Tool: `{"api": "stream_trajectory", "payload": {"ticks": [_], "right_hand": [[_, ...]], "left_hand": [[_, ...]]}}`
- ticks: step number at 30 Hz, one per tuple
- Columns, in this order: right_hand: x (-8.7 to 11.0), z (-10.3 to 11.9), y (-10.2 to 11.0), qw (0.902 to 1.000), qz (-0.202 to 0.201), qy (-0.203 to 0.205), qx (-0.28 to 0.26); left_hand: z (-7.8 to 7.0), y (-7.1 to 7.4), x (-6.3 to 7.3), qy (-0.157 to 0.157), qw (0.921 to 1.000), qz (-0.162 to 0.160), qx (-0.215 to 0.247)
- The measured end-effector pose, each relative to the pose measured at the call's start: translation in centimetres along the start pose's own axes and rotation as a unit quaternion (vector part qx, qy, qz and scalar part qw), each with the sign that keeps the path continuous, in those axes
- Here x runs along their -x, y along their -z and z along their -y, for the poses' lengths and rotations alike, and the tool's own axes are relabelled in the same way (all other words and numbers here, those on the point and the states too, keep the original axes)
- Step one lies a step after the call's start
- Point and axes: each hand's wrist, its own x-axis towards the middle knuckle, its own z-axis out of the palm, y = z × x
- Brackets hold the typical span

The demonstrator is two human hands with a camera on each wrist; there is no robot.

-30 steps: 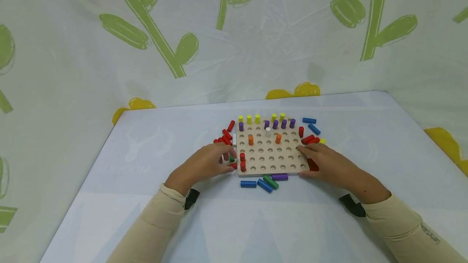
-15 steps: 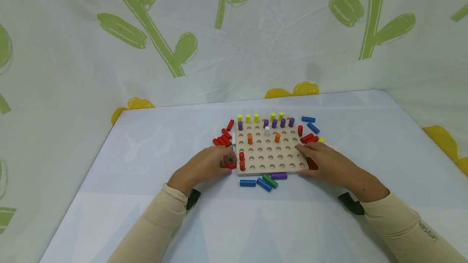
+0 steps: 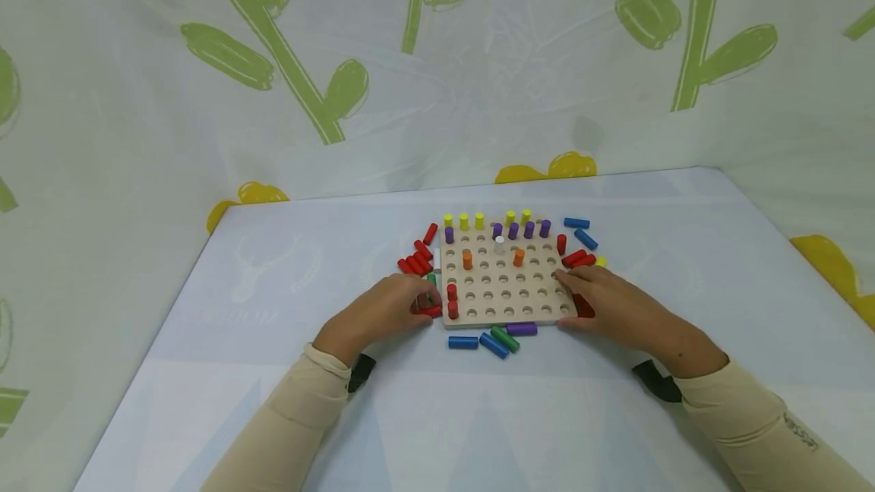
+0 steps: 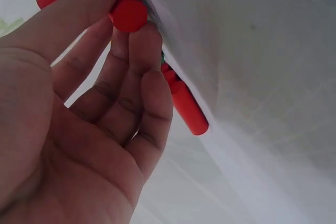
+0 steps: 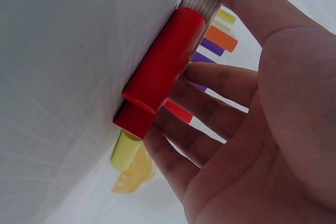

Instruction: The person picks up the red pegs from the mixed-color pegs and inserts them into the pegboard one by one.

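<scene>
A wooden pegboard point(image 3: 495, 288) with rows of holes lies on the table. At its left side, my left hand point(image 3: 383, 308) pinches a red peg point(image 4: 128, 14) between thumb and fingers. Beside those fingers lies a green peg point(image 3: 431, 279), partly hidden. My right hand point(image 3: 618, 308) holds the board's near right corner, thumb at the front edge and fingertips over the right edge. Red pegs point(image 5: 165, 59) lie beneath that palm. Standing in the board are yellow pegs point(image 3: 464, 222), purple pegs point(image 3: 513, 231), a white peg point(image 3: 499, 244), orange pegs point(image 3: 468, 260) and two red pegs point(image 3: 453, 310).
Loose red pegs point(image 3: 414, 264) and a white peg point(image 3: 437, 259) lie left of the board. Blue pegs point(image 3: 463, 342), a green peg point(image 3: 505, 338) and a purple peg point(image 3: 522, 329) lie in front. Blue pegs point(image 3: 585, 239) lie at the back right.
My left fingers have closed on the red peg beside the board. The green peg near them has shifted slightly away from me. My right hand stays at the board's corner.
</scene>
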Motion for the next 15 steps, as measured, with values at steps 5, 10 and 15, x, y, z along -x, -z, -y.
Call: {"api": "stream_trajectory", "payload": {"ticks": [5, 10, 15], "right_hand": [[0.19, 0.15, -0.02, 1.0000, 0.002, 0.001, -0.003], [0.32, 0.13, -0.11, 1.0000, 0.004, 0.001, -0.003], [0.16, 0.00, -0.09, 1.0000, 0.004, 0.000, -0.001]], "left_hand": [[-0.15, 0.00, 0.29, 0.006, 0.9999, 0.007, 0.006], [-0.24, 0.11, 0.47, 0.002, 0.9999, 0.007, 0.011], [-0.21, 0.49, 0.26, -0.009, 0.9999, -0.006, 0.010]]}}
